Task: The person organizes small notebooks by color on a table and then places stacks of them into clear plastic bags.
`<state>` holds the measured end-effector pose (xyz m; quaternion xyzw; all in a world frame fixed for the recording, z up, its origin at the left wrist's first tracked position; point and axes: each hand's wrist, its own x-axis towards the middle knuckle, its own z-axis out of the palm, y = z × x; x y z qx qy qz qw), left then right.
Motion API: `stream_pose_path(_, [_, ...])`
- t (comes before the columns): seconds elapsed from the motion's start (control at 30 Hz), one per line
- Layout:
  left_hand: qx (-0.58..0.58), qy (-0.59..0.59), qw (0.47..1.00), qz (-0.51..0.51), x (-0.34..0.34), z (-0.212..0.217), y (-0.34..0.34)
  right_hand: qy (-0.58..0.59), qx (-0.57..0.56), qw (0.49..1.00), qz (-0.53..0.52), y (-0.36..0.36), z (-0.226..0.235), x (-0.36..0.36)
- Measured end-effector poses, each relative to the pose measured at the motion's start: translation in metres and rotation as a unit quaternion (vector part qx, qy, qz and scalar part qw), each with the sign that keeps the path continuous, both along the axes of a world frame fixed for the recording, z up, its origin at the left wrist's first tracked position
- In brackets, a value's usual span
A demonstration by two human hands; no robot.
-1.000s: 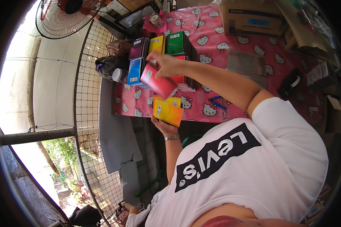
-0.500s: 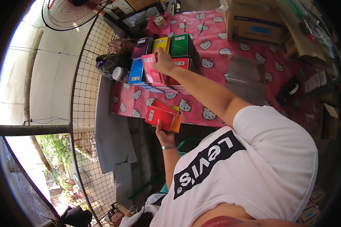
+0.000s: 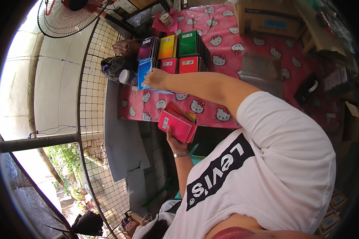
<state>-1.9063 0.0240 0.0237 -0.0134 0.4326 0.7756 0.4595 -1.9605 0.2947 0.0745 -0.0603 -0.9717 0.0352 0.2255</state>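
My left hand (image 3: 174,141) grips a fanned bundle of spiral notebooks near the table's front edge. A pink notebook (image 3: 178,127) lies on top of that bundle, with red and yellow ones peeking out beneath. My right hand (image 3: 155,79) reaches across to the blue notebook (image 3: 144,68) at the front left of the stacks, its fingers closed at the cover's lower right. Beside it stand a pink stack (image 3: 169,65) and a red stack (image 3: 188,64), partly behind my forearm. Purple (image 3: 146,49), yellow (image 3: 167,46) and green (image 3: 188,43) stacks form the row behind.
A pink patterned cloth (image 3: 219,91) covers the table. Left of the stacks sit a white-lidded jar (image 3: 125,76) and a dark bag (image 3: 117,65). A cup (image 3: 166,18) stands at the back, a cardboard box (image 3: 271,22) at the back right. A clear plastic sheet (image 3: 261,69) lies right of the stacks.
The pink notebook from my right hand is now on top of the bundle in my left hand. My right hand has moved left and down to the blue stack.
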Motion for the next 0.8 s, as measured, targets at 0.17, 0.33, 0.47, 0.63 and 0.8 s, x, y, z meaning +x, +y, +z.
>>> stream_pose_path(0.17, [0.058, -0.057, 0.997, -0.008, 0.033, 0.019, -0.005, 0.118, -0.063, 0.951, 0.279, -0.059, -0.006, 0.112])
stream_pose_path(0.33, [-0.018, -0.055, 0.986, -0.158, 0.055, 0.008, 0.014, 0.048, -0.273, 0.955, 0.104, -0.09, -0.02, 0.254])
stream_pose_path(0.47, [-0.072, 0.063, 0.962, -0.257, 0.106, 0.004, 0.082, -0.097, -0.682, 0.702, -0.18, -0.072, -0.016, 0.327])
stream_pose_path(0.63, [-0.001, 0.235, 0.865, -0.444, 0.185, -0.011, 0.177, 0.177, -0.602, 0.743, -0.232, -0.037, -0.078, 0.428])
stream_pose_path(0.8, [0.108, 0.265, 0.805, -0.52, 0.222, -0.081, 0.238, 0.273, -0.473, 0.786, -0.289, -0.031, -0.127, 0.468])
